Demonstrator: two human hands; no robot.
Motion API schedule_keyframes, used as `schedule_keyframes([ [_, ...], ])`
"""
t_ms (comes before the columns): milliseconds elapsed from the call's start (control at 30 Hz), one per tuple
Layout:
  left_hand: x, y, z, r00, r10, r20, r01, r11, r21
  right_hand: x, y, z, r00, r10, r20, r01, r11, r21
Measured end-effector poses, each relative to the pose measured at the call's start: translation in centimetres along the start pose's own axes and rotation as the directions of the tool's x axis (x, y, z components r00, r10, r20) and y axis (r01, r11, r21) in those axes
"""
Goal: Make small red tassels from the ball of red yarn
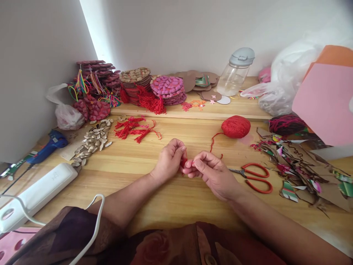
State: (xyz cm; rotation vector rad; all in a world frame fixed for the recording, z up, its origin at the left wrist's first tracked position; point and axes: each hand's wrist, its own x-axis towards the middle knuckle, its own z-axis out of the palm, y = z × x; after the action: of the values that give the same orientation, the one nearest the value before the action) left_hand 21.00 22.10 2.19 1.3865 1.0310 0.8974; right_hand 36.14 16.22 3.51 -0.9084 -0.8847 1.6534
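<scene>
Bunch of thin, bright red yarn (183, 162): held between the two hands above the middle of the pale, wood-grained worktop (132, 206).

Left hand (168, 162): fingers curled, thumb pressed down against the forefinger, pinching the bunch; a fine strand stands up beside the thumb.

Right hand (213, 175): thumb and forefinger pressed together on the same yarn, the other fingers bent beneath; its fingertips just beside the left hand's.

Round ball of red yarn (235, 127): beyond the right hand, a loose strand trailing from its left side towards that hand; whether this strand joins the held bunch cannot be told.

Scissors with red looped handles (256, 178): flat, just right of the right hand, blades pointing left.

Red yarn tassels (135, 129): a loose group, beyond the left hand and to its left.

Heap of pale, flat shells (95, 141): left of the tassels.

Blue glue gun (51, 145): far left, near the shells.

Torn brown cardboard scraps (300, 169): a spread heap, right of the scissors.

Raised wooden ledge (234, 108), at the back: a stack of round discs with pink-purple pebbled tops (167, 88), and a clear bottle with a grey lid (235, 71), leaning to the right in view.
</scene>
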Motion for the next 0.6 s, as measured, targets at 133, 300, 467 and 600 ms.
schedule_keyframes([
  [133, 0.0, 0.2, -0.3, 0.995, 0.100, -0.027, -0.095, 0.984, 0.151, 0.0, 0.2, 0.3, 0.993, 0.107, -0.045, -0.105, 0.994, 0.041],
  [300, -0.5, 1.3, -0.2, 0.987, 0.129, 0.092, -0.143, 0.975, 0.171, 0.0, -0.5, -0.6, 0.983, 0.155, -0.100, -0.163, 0.983, -0.083],
  [467, -0.7, 1.7, -0.3, 0.959, 0.241, 0.149, -0.276, 0.914, 0.299, 0.0, -0.4, -1.1, 0.971, 0.233, -0.053, -0.239, 0.953, -0.189],
  [600, -0.8, 1.7, -0.2, 0.969, 0.175, 0.174, -0.205, 0.963, 0.175, 0.2, -0.6, -1.7, 0.956, 0.264, -0.125, -0.273, 0.960, -0.066],
])
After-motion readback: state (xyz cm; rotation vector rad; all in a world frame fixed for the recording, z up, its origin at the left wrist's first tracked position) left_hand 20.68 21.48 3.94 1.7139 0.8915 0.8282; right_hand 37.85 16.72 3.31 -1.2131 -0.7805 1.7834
